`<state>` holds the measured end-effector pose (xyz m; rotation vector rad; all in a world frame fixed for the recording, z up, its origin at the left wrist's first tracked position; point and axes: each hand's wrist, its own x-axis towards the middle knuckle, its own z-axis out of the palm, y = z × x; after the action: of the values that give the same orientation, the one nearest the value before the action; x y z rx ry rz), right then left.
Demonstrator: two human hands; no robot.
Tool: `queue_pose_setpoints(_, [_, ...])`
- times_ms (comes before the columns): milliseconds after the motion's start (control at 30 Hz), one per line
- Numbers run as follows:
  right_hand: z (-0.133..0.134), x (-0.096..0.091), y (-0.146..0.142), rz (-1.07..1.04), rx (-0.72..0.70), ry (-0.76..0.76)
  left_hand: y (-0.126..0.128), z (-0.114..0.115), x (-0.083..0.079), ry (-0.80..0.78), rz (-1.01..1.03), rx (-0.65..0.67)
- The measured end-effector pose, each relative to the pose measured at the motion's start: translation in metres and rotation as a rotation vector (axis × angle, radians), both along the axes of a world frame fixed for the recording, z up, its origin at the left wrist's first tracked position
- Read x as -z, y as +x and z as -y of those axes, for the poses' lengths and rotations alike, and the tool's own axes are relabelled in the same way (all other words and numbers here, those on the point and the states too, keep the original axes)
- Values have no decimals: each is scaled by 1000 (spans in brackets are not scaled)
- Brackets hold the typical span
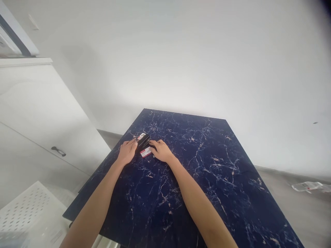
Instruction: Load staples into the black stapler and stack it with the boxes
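Observation:
A small black object that looks like a stapler [145, 140], with a white and red label on top, lies on the dark blue marble-patterned table [207, 165]. My left hand [127, 151] is closed on its left side, thumb along its near part. From the right, my right hand [160, 150] has its fingers bent against the object's right side; its fingertips are partly hidden. Just below the black object, between my hands, is a small white and red box or card [146, 152], close to my right thumb.
A white cabinet [64, 113] with a dark handle [58, 151] stands left of the table. A perforated white container [24, 210] is at lower left. Behind the table is a pale wall [181, 58]. Clear plastic packaging [307, 186] lies on the floor at right.

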<state>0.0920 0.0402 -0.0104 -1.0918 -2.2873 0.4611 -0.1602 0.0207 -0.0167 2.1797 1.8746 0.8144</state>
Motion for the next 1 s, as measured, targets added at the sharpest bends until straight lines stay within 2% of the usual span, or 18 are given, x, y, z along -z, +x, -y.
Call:
queue_pose_setpoints(233, [7,-2,-5,55,-46,26,2,-20,-4,-41,64,93])
queue_pose_setpoints(367, [10,-4,-9,94,-60,38,3,-22,-7,-25,118,217])
queue_pose_setpoints(433, [11,-6,-11,104,-43,43,4,-20,-7,-20,112,218])
queue_pose_setpoints(533, [14,-8,-14,102,49,48,5,-19,-8,-27,57,161])
queue_pose_setpoints(667, [27,-6,-15,97,299,33,5,-18,-6,-25,36,119])
queue_pose_setpoints(733, [36,-2,-14,103,369,22,6,-18,-6,-28,31,124])
queue_pose_setpoints(800, [44,2,-13,111,353,31,6,-17,-6,-32,26,155])
queue_pose_setpoints(1000, [47,6,-8,108,128,111,10,-11,-14,-7,67,271])
